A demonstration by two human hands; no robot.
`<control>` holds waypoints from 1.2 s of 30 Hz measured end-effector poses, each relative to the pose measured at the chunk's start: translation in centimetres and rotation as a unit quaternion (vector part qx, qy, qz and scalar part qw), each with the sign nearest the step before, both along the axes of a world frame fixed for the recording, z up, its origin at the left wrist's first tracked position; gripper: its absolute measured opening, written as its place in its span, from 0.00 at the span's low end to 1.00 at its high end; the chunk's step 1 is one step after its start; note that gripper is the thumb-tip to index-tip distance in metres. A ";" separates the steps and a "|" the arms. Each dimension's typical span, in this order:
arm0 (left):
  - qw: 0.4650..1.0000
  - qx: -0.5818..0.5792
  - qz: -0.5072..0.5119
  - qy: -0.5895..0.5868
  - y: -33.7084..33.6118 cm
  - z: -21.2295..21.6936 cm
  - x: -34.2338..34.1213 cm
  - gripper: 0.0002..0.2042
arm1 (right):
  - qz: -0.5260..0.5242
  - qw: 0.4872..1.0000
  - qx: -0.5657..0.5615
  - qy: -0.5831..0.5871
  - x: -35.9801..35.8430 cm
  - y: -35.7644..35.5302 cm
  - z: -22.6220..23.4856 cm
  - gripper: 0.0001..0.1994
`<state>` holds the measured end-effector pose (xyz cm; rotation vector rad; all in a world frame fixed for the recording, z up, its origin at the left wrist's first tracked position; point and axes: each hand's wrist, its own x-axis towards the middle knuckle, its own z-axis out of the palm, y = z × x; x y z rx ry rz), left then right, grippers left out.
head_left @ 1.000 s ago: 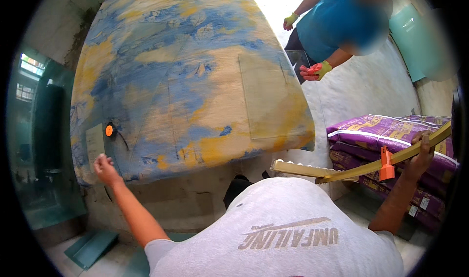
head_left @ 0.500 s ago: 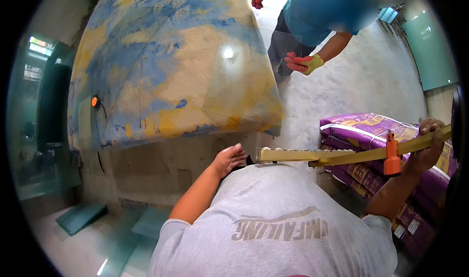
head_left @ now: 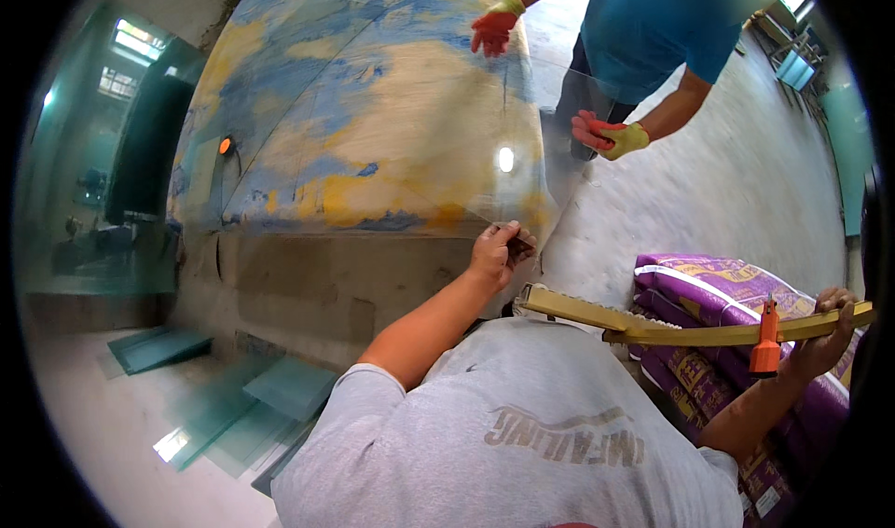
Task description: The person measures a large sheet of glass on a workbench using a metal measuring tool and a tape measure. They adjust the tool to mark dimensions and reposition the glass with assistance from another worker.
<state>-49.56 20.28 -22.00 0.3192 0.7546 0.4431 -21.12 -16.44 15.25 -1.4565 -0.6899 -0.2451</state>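
The person's left hand (head_left: pixel 503 248) has its bare fingers drawn together in what looks like a pinch on the near corner of a clear glass pane (head_left: pixel 506 160), which spans the right edge of the cloth-covered table (head_left: pixel 345 197) and reaches out toward a co-worker (head_left: pixel 643 34). The right hand (head_left: pixel 833 309) is wrapped round a long yellow bar (head_left: pixel 695 330) that carries an orange fitting (head_left: pixel 766 342). With 1 small bare grip at a corner, the pane could twist or slide, and its edge could cut those fingers. The co-worker's 2 gloved hands have their fingers spread: 1 red glove (head_left: pixel 492 34) is over the table side, the other glove (head_left: pixel 611 137) is near the pane's far side; whether either touches the glass cannot be told, so a release judged too early could let it drop. Any swing of the bar, whose inner end lies near the left hand, might chip the glass or catch on the purple sacks (head_left: pixel 709 286). A knock against the table corner could crack it as well.
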 end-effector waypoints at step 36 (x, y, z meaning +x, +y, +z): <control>0.846 0.228 0.057 0.478 16.3 -8.6 -32.8 0.09 | 0.052 0.868 -0.197 -0.452 -13.0 25.1 0.1 0.13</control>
